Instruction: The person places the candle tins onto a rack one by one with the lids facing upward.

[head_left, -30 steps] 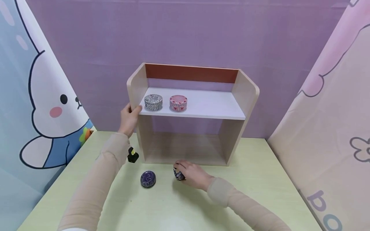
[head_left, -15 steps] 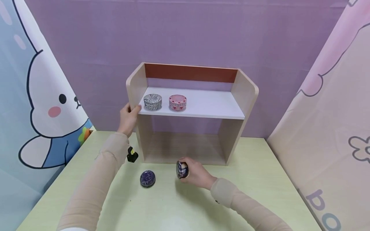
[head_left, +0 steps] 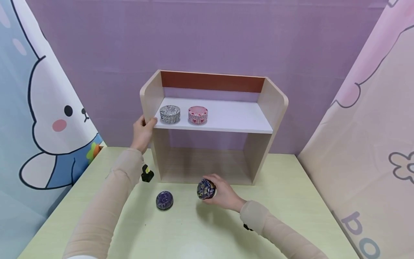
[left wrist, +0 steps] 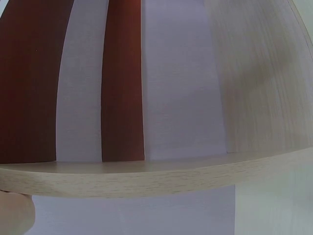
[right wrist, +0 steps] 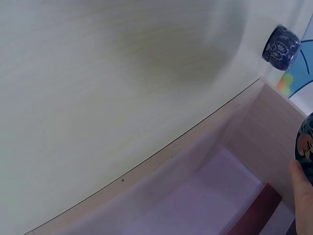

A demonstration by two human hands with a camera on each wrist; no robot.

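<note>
Raised just above the table in front of the shelf, a dark round tin (head_left: pixel 206 189) with a floral pattern is gripped by my right hand (head_left: pixel 225 196), its patterned face turned toward the head camera. In the right wrist view only part of that tin (right wrist: pixel 306 147) shows at the right edge, with a finger (right wrist: pixel 303 205) against it. My left hand (head_left: pixel 142 136) grips the left side panel of the small wooden shelf (head_left: pixel 213 130). A purple patterned tin (head_left: pixel 164 200) sits on the table, left of the right hand.
On the shelf's white upper board stand a black-and-white tin (head_left: pixel 170 114) and a pink tin with red marks (head_left: pixel 198 115), side by side at the left. A small black object (head_left: pixel 147 174) shows beside the left wrist. Printed cloths (head_left: pixel 61 126) flank the table.
My right hand has lifted the floral tin slightly off the table and turned it so its face shows. The left hand stays on the shelf's side panel.
</note>
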